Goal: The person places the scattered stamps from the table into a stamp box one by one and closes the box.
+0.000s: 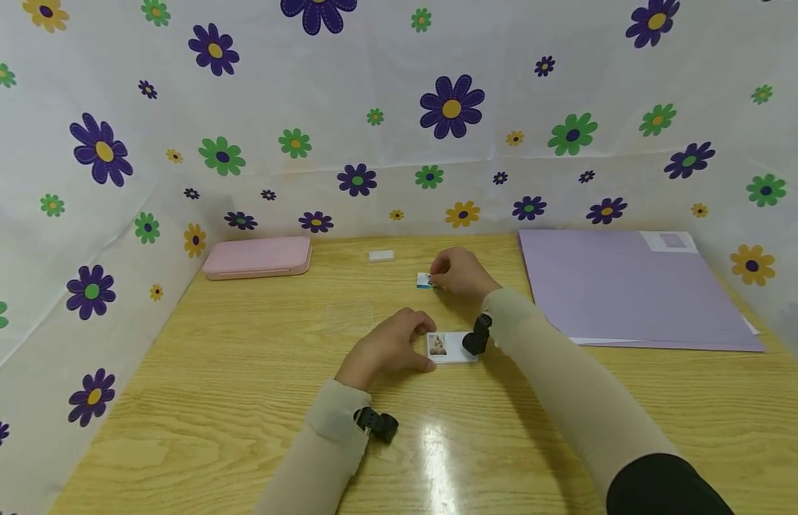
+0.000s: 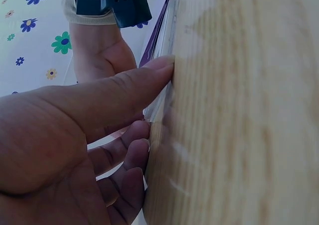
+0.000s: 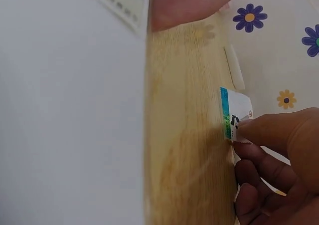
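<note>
A small white rectangular card with a brown picture at its left end lies on the wooden table; it looks like a thin stack. My left hand holds its left end, thumb at the near edge and forefinger at the far edge. In the left wrist view the thumb lies against the card's edge. Beyond the card, my right hand pinches a small stamp-like paper between thumb and fingertips. That paper is white with a blue-green band and a dark figure, held at or just above the tabletop.
A pink case stands at the back left, with a small white block to its right. A faint clear sheet lies left of the hands. Purple folder with white papers beneath covers the right. Flower-printed cloth walls the table.
</note>
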`<action>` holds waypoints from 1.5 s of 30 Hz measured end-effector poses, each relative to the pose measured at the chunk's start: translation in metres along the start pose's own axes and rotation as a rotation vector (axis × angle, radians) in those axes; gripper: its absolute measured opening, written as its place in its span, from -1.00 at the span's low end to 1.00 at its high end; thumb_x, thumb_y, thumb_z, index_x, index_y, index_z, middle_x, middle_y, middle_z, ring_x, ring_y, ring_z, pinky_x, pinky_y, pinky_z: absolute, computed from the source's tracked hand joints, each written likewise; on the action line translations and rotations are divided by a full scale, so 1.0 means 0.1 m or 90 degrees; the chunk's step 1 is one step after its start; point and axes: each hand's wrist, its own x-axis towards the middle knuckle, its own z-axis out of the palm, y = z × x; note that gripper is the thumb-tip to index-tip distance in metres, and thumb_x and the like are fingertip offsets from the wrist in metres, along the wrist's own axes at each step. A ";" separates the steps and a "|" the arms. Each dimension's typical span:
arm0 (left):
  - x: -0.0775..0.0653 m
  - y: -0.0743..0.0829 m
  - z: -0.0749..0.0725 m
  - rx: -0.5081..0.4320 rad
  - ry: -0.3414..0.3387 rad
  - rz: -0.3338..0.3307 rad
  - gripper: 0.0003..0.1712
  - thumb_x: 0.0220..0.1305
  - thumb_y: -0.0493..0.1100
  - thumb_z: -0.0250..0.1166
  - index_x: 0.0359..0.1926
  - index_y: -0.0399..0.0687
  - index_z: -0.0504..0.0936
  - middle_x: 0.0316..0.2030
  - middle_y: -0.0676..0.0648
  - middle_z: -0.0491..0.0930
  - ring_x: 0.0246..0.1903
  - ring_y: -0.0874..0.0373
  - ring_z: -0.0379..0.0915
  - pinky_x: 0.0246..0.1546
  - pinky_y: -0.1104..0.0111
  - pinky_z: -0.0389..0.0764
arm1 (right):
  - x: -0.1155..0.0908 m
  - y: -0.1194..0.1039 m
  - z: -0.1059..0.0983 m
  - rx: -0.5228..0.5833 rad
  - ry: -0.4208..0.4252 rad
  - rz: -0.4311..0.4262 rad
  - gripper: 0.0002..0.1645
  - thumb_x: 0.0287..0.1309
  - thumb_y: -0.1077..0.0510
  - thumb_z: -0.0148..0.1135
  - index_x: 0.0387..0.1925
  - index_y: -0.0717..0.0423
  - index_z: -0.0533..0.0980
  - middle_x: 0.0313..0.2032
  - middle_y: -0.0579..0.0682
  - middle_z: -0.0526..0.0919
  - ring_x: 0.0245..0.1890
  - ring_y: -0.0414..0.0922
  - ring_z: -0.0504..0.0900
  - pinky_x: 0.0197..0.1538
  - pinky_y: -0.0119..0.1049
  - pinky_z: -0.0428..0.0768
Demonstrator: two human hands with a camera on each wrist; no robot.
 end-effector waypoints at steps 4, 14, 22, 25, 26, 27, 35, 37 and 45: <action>-0.01 -0.01 0.00 -0.002 -0.001 0.001 -0.39 0.04 -0.11 0.58 0.11 -0.05 0.54 -0.03 -0.04 0.44 -0.01 0.08 0.38 0.12 0.22 0.40 | -0.01 0.01 0.00 0.019 0.002 0.006 -0.89 0.26 0.25 0.30 -0.19 0.19 0.58 -0.24 0.07 0.61 -0.27 -0.04 0.52 -0.17 -0.26 0.53; 0.00 -0.02 0.01 -0.015 -0.007 0.006 -0.39 0.05 -0.11 0.56 0.12 -0.04 0.53 -0.01 -0.04 0.43 0.01 0.08 0.38 0.12 0.22 0.40 | -0.15 -0.05 -0.08 0.064 0.035 -0.009 -0.87 0.31 0.24 0.23 -0.15 0.13 0.63 -0.19 0.04 0.64 -0.21 -0.04 0.54 -0.09 -0.20 0.55; 0.00 0.00 0.01 -0.017 -0.008 -0.002 -0.39 0.06 -0.11 0.56 0.13 -0.04 0.53 -0.01 -0.04 0.44 0.00 0.08 0.38 0.12 0.21 0.41 | -0.28 -0.11 -0.14 0.087 0.038 -0.022 -0.91 0.29 0.20 0.29 -0.23 0.15 0.64 -0.23 0.03 0.66 -0.20 -0.05 0.56 -0.06 -0.20 0.54; 0.01 -0.02 0.02 -0.018 -0.009 -0.009 -0.39 0.06 -0.11 0.56 0.13 -0.02 0.53 -0.02 -0.03 0.43 0.00 0.09 0.38 0.12 0.21 0.41 | -0.36 -0.14 -0.16 0.102 0.030 -0.033 -0.91 0.28 0.20 0.31 -0.26 0.16 0.64 -0.25 0.03 0.66 -0.23 -0.05 0.56 -0.09 -0.22 0.54; 0.01 -0.02 0.01 -0.018 -0.009 -0.009 -0.39 0.06 -0.10 0.56 0.13 -0.03 0.53 -0.02 -0.03 0.43 0.00 0.08 0.38 0.12 0.21 0.41 | -0.39 -0.15 -0.17 0.104 0.026 -0.036 -0.91 0.28 0.20 0.31 -0.26 0.16 0.64 -0.25 0.03 0.66 -0.23 -0.06 0.56 -0.10 -0.22 0.54; 0.00 -0.02 0.02 -0.017 -0.009 -0.009 -0.39 0.06 -0.10 0.56 0.12 -0.03 0.53 -0.02 -0.03 0.43 0.00 0.08 0.38 0.11 0.21 0.41 | -0.43 -0.15 -0.18 0.106 0.023 -0.040 -0.91 0.28 0.19 0.31 -0.27 0.16 0.64 -0.25 0.02 0.66 -0.24 -0.06 0.56 -0.11 -0.22 0.54; 0.00 -0.03 0.02 -0.021 -0.004 -0.008 -0.39 0.05 -0.11 0.57 0.11 -0.03 0.53 -0.02 -0.02 0.43 0.00 0.09 0.38 0.11 0.21 0.41 | -0.63 -0.12 -0.20 0.126 0.001 -0.068 -0.92 0.29 0.18 0.30 -0.28 0.13 0.64 -0.29 0.00 0.66 -0.28 -0.07 0.57 -0.14 -0.23 0.55; 0.00 -0.03 0.02 -0.024 -0.005 -0.009 -0.39 0.05 -0.11 0.57 0.12 -0.04 0.52 -0.02 -0.02 0.43 0.00 0.08 0.38 0.12 0.20 0.41 | -0.67 -0.11 -0.20 0.131 -0.002 -0.074 -0.91 0.30 0.17 0.30 -0.28 0.13 0.63 -0.30 0.00 0.66 -0.29 -0.07 0.57 -0.15 -0.22 0.55; -0.01 -0.01 0.01 -0.032 -0.007 -0.011 -0.37 0.05 -0.11 0.56 0.14 -0.04 0.52 0.01 -0.03 0.43 0.05 0.07 0.38 0.15 0.19 0.40 | -0.80 -0.05 -0.20 0.130 -0.007 -0.073 -0.90 0.29 0.13 0.31 -0.29 0.09 0.64 -0.31 -0.03 0.66 -0.31 -0.08 0.56 -0.18 -0.23 0.55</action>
